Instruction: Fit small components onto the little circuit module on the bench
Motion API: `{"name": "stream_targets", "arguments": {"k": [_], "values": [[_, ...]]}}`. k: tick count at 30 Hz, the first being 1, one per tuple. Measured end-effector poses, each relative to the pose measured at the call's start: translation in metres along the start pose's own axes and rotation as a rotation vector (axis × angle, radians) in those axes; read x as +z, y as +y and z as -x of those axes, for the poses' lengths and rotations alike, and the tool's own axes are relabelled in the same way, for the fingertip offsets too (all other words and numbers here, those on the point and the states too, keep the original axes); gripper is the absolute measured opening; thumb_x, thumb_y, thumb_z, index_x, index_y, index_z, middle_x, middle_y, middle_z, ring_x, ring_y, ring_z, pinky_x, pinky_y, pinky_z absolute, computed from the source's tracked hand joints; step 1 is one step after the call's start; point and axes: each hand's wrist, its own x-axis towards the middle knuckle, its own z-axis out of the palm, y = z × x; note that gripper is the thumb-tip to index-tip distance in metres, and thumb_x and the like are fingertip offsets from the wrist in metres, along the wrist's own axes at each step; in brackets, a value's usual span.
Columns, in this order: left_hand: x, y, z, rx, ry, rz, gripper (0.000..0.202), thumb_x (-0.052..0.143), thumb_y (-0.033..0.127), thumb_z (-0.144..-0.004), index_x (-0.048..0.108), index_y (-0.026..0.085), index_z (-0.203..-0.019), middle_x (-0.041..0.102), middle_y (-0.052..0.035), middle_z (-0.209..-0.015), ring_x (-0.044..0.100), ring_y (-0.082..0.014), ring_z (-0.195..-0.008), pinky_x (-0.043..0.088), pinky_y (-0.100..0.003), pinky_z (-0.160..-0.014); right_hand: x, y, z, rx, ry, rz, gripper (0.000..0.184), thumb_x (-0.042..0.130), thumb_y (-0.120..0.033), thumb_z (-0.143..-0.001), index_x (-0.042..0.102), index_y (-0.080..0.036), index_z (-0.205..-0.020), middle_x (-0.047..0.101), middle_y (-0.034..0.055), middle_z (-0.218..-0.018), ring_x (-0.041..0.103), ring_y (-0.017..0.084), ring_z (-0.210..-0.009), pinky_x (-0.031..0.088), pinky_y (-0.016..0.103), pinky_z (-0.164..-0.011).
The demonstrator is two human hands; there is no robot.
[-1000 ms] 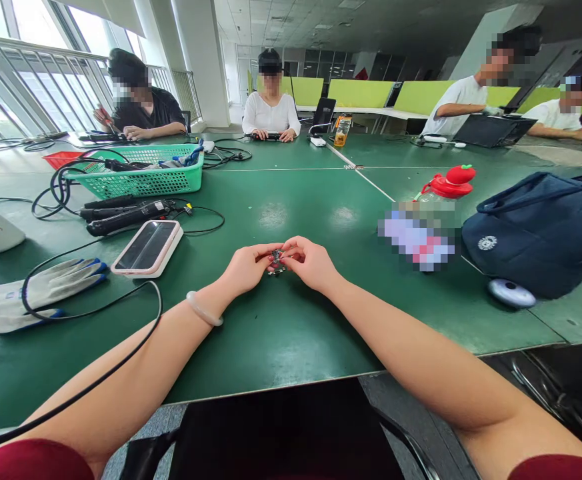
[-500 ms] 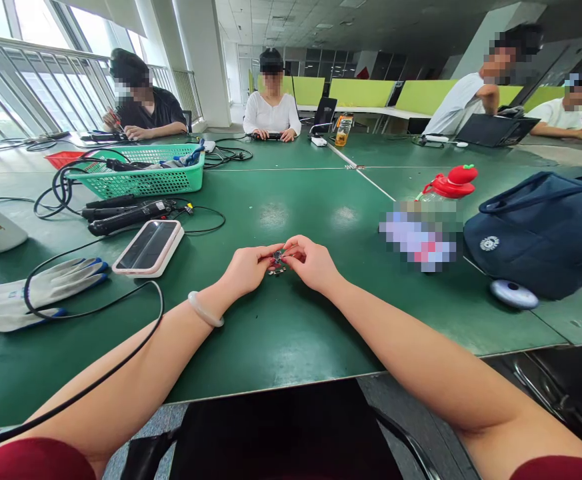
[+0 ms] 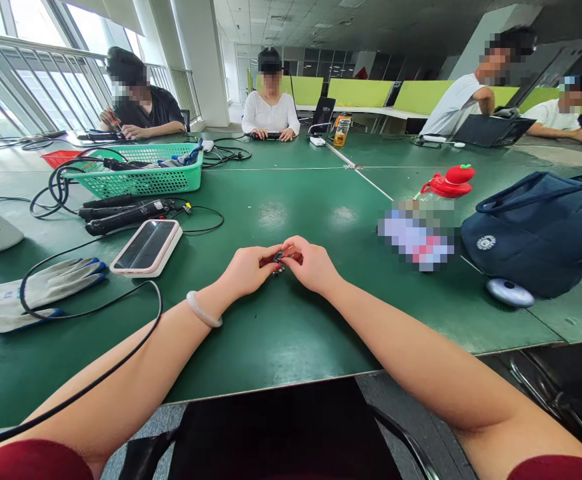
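My left hand (image 3: pixel 247 268) and my right hand (image 3: pixel 311 264) meet at the middle of the green table (image 3: pixel 291 320). Between their fingertips they pinch a small dark metal part (image 3: pixel 278 256), too small to tell in detail. It sits just above the table top. A pale bracelet (image 3: pixel 201 311) circles my left wrist. Both forearms rest low over the table's near edge.
A phone on a white block (image 3: pixel 145 247), work gloves (image 3: pixel 31 293) and a black cable (image 3: pixel 91 310) lie at the left. A green basket (image 3: pixel 138 171) and black tools (image 3: pixel 121 213) sit behind them. A navy bag (image 3: pixel 541 230) and red-capped bottle (image 3: pixel 445 183) stand right. Several people sit at the far side.
My fingers have shifted slightly around the small part and closed in on it more tightly. The view has drifted a little; nothing else on the table moved.
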Motion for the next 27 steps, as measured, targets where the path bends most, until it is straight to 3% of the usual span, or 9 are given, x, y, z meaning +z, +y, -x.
{"name": "stream_targets", "arguments": {"k": [3, 11, 15, 18, 23, 27], "values": [[0.0, -0.001, 0.0, -0.003, 0.009, 0.063, 0.041, 0.057, 0.027, -0.08, 0.063, 0.025, -0.12, 0.071, -0.0035, -0.104, 0.065, -0.0213, -0.088, 0.048, -0.032, -0.085, 0.0, -0.001, 0.001, 0.005, -0.004, 0.012, 0.016, 0.058, -0.017, -0.08, 0.053, -0.023, -0.094, 0.069, -0.0006, -0.082, 0.063, 0.013, -0.068, 0.049, 0.028, -0.071], [-0.002, 0.002, -0.001, -0.026, 0.035, 0.068, 0.041, 0.057, 0.024, -0.076, 0.064, 0.022, -0.116, 0.063, -0.0011, -0.077, 0.055, -0.0142, -0.065, 0.047, -0.028, -0.069, -0.002, -0.001, -0.001, 0.004, 0.011, 0.033, 0.016, 0.064, -0.024, -0.077, 0.056, -0.022, -0.091, 0.064, -0.0026, -0.077, 0.053, 0.01, -0.058, 0.044, 0.024, -0.062], [-0.003, -0.001, -0.003, -0.034, 0.075, 0.03, 0.036, 0.05, 0.019, -0.078, 0.065, 0.022, -0.111, 0.055, 0.0002, -0.07, 0.052, -0.0139, -0.063, 0.045, -0.027, -0.065, -0.006, 0.006, -0.005, 0.03, -0.063, 0.197, 0.006, 0.066, -0.025, -0.077, 0.063, -0.021, -0.08, 0.064, -0.0013, -0.076, 0.052, 0.012, -0.062, 0.04, 0.025, -0.062], [-0.002, -0.004, -0.004, -0.069, 0.083, 0.044, 0.034, 0.047, 0.017, -0.079, 0.065, 0.021, -0.107, 0.053, 0.0009, -0.066, 0.053, -0.0141, -0.062, 0.045, -0.027, -0.066, -0.007, 0.012, -0.006, 0.067, -0.13, 0.321, 0.01, 0.068, -0.029, -0.077, 0.066, -0.021, -0.072, 0.063, 0.0012, -0.077, 0.053, 0.014, -0.068, 0.039, 0.027, -0.062], [-0.001, -0.006, -0.004, -0.123, 0.057, 0.067, 0.026, 0.049, 0.021, -0.079, 0.067, 0.02, -0.098, 0.059, 0.0002, -0.066, 0.059, -0.0156, -0.068, 0.046, -0.028, -0.069, -0.004, 0.012, -0.004, 0.085, -0.192, 0.366, 0.012, 0.069, -0.032, -0.078, 0.068, -0.021, -0.073, 0.062, 0.0021, -0.079, 0.055, 0.015, -0.073, 0.039, 0.027, -0.064], [0.0, -0.011, -0.005, -0.13, 0.061, 0.079, 0.025, 0.052, 0.025, -0.078, 0.067, 0.021, -0.098, 0.07, -0.0023, -0.083, 0.062, -0.0164, -0.076, 0.047, -0.029, -0.078, -0.002, 0.007, -0.005, 0.093, -0.22, 0.396, 0.011, 0.065, -0.029, -0.081, 0.067, -0.021, -0.074, 0.061, 0.0019, -0.081, 0.055, 0.014, -0.076, 0.039, 0.026, -0.066]]}}
